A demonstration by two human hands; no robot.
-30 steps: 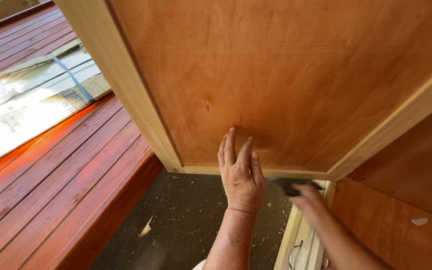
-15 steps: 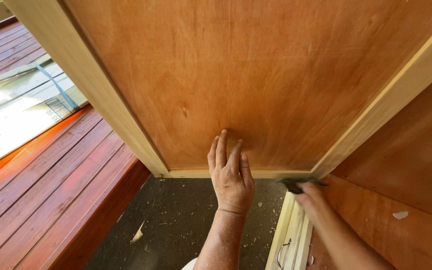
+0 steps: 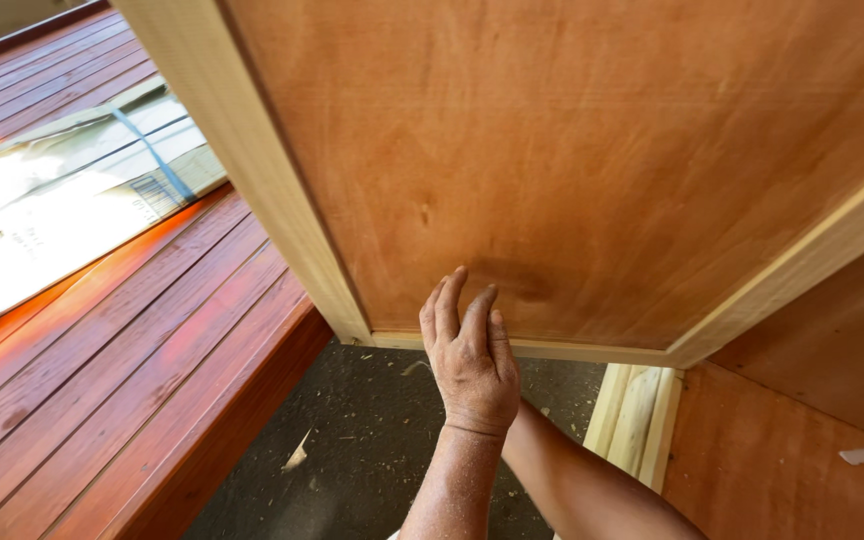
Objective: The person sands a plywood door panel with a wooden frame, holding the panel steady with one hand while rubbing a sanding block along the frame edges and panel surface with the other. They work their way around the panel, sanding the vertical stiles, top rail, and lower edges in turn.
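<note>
Head view: reddish-brown plywood panel [image 3: 592, 150], pale-framed, left hand [image 3: 469, 362] flat against it.

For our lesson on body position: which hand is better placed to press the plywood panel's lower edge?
Probably left: the left hand rests open on the plywood panel above its bottom trim; the right hand is hidden behind it.

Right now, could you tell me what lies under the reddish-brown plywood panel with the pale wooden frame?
Under the plywood panel lies dark ground strewn with wood chips, beside a red wooden deck. The left hand presses the panel's lower edge; the right hand is hidden behind the left forearm.
</note>
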